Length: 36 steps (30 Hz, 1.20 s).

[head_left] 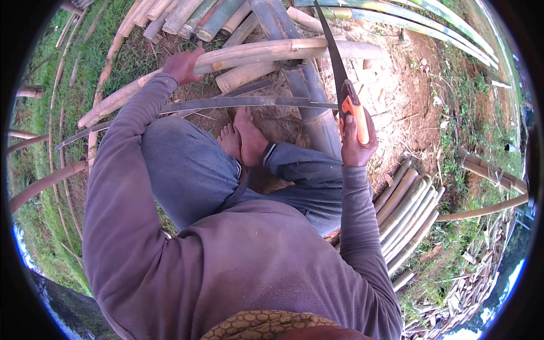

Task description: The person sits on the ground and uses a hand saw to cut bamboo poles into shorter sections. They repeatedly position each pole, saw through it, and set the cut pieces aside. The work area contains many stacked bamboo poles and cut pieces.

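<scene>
A long pale bamboo pole (255, 52) lies across a thick grey bamboo log (303, 85) in front of me. My left hand (182, 66) is wrapped over the pole left of the log, its fingers partly hidden. My right hand (360, 143) grips a handsaw by its orange handle (353, 116). The saw's dark blade (335, 54) points away from me and passes over the pole, right of the log. Whether its teeth touch the bamboo I cannot tell. Closer to me, a narrow dark strip (238, 103) crosses above my bare feet.
Cut bamboo pieces (192, 17) lie at the far left. Long green poles (396, 20) stretch along the far right. A stack of cut lengths (408, 209) sits by my right forearm. Thin poles (48, 184) stand at left over grass; offcuts (462, 294) litter the ground at lower right.
</scene>
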Each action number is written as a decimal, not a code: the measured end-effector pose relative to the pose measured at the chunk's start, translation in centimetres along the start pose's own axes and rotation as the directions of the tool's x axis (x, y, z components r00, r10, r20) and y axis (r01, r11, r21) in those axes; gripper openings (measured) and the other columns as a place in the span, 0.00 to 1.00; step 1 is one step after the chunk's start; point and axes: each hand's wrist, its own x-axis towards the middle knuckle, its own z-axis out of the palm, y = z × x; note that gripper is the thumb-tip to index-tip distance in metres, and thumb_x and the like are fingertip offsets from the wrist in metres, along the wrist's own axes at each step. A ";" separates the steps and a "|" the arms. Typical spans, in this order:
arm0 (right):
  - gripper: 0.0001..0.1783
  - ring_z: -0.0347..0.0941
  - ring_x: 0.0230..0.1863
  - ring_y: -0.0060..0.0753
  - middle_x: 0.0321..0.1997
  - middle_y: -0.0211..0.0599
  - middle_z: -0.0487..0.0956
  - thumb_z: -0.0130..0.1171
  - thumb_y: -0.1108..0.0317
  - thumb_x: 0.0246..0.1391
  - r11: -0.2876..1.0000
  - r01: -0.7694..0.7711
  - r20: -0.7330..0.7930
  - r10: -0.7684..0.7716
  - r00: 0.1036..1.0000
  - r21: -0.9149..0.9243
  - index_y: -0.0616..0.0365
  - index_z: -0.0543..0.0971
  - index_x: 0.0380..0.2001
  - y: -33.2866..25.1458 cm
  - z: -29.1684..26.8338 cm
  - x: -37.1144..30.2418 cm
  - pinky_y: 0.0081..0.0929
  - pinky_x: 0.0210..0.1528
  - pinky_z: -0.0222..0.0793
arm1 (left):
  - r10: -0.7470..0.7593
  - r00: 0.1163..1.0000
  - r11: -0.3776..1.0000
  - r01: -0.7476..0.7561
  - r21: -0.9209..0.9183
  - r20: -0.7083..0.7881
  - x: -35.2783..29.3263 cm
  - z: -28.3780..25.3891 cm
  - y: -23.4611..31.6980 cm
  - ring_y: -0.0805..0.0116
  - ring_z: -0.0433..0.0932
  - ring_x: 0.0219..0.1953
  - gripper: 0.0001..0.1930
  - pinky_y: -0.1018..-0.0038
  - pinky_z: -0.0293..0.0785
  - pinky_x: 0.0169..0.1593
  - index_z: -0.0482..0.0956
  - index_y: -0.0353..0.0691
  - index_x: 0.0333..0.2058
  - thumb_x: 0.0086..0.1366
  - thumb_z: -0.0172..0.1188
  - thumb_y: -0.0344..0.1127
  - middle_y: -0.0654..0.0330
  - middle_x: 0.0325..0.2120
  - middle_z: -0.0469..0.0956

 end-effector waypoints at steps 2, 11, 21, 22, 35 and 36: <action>0.24 0.82 0.55 0.33 0.57 0.46 0.85 0.67 0.69 0.68 1.000 -0.014 0.005 0.014 1.000 -0.004 0.70 0.78 0.63 -1.2 -2.7 -3.6 0.31 0.57 0.80 | -0.008 1.000 1.000 0.008 -0.003 0.020 0.0 -0.3 0.0 0.42 0.86 0.47 0.43 0.48 0.81 0.50 0.69 0.54 0.64 0.52 0.80 0.49 0.50 0.44 0.86; 0.22 0.80 0.51 0.26 0.53 0.41 0.86 0.67 0.70 0.68 0.996 -0.059 0.009 0.058 0.998 0.066 0.68 0.80 0.61 -0.5 1.6 1.6 0.26 0.55 0.77 | 0.032 0.999 0.999 -0.033 -0.031 -0.029 -0.1 -0.5 0.0 0.43 0.85 0.50 0.42 0.50 0.81 0.52 0.71 0.53 0.66 0.53 0.80 0.51 0.50 0.50 0.85; 0.24 0.80 0.57 0.35 0.58 0.48 0.84 0.66 0.64 0.70 0.998 -0.028 0.007 0.028 1.000 0.051 0.69 0.79 0.62 -0.7 1.9 2.5 0.32 0.60 0.76 | 0.525 0.777 0.851 -0.478 0.216 -0.347 -5.3 -1.7 3.2 0.48 0.72 0.67 0.29 0.50 0.63 0.71 0.78 0.44 0.58 0.66 0.68 0.56 0.53 0.61 0.76; 0.25 0.80 0.57 0.36 0.58 0.48 0.84 0.65 0.63 0.70 0.999 -0.025 0.015 0.025 1.000 0.034 0.69 0.78 0.62 -1.2 2.0 2.5 0.33 0.60 0.76 | 0.531 0.784 0.847 -0.493 0.197 -0.322 -3.1 -2.4 4.0 0.49 0.73 0.65 0.28 0.51 0.64 0.71 0.79 0.43 0.57 0.67 0.67 0.57 0.53 0.60 0.76; 0.21 0.81 0.50 0.28 0.51 0.43 0.86 0.64 0.67 0.70 0.968 0.151 -0.029 -0.160 0.987 -0.199 0.68 0.80 0.61 -2.2 2.4 2.3 0.30 0.53 0.78 | 0.019 1.000 0.996 -0.019 -0.089 -0.001 9.1 -1.2 18.6 0.45 0.87 0.49 0.28 0.52 0.84 0.53 0.73 0.38 0.56 0.62 0.73 0.42 0.46 0.42 0.87; 0.23 0.81 0.51 0.29 0.53 0.44 0.85 0.64 0.66 0.71 0.988 0.079 -0.014 -0.081 0.997 -0.132 0.69 0.78 0.62 -2.4 2.0 1.7 0.29 0.53 0.79 | 0.010 1.000 0.996 -0.012 -0.086 -0.017 9.1 -1.5 18.4 0.45 0.88 0.47 0.28 0.52 0.84 0.52 0.73 0.38 0.55 0.62 0.74 0.41 0.47 0.40 0.87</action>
